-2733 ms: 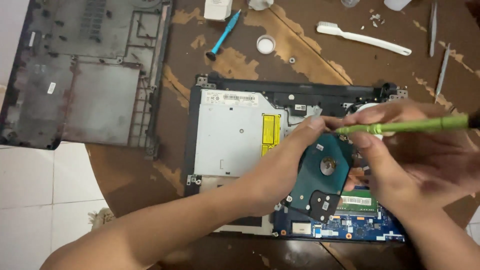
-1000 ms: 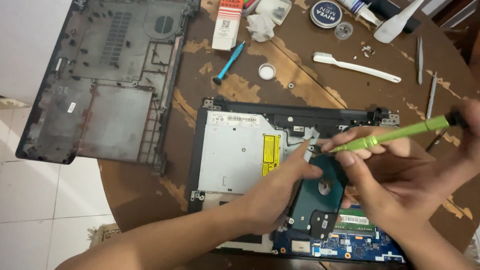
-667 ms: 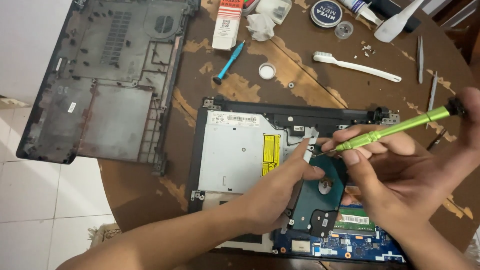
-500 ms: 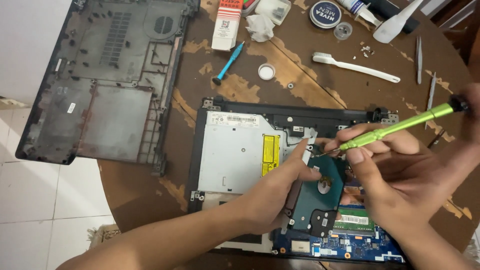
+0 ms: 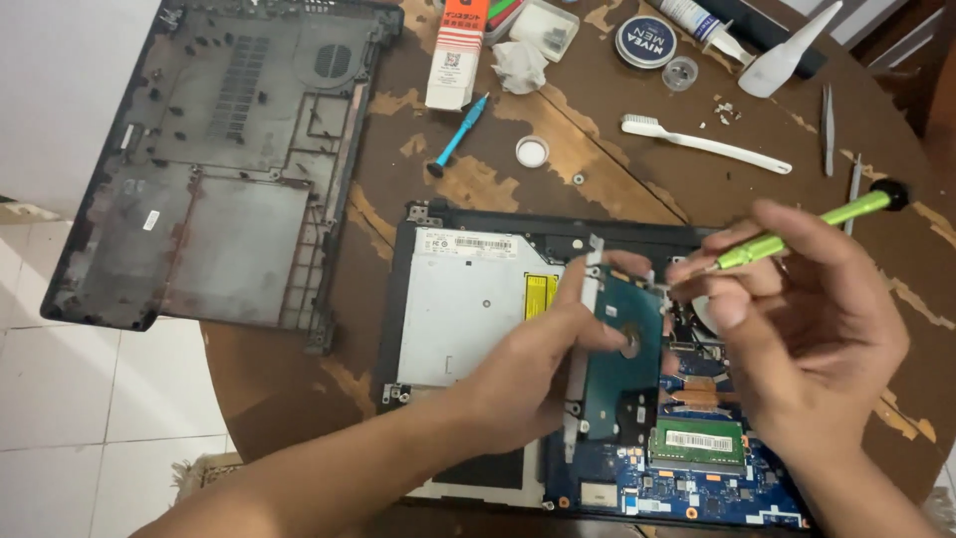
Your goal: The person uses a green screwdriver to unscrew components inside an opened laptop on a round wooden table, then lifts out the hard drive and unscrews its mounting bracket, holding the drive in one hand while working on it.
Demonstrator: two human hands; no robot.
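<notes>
A round wooden table [image 5: 597, 169] holds a detached laptop base cover [image 5: 214, 159] beside an opened laptop [image 5: 468, 309] with its silver optical drive and blue board exposed. Over the laptop's middle, the left hand [image 5: 523, 374] grips a teal hard drive [image 5: 617, 359] in its metal bracket, tilted up on edge. The right hand [image 5: 797, 329] pinches a green screwdriver [image 5: 797, 234], tip near the drive's top corner. A white toothbrush [image 5: 702, 144] lies well behind.
</notes>
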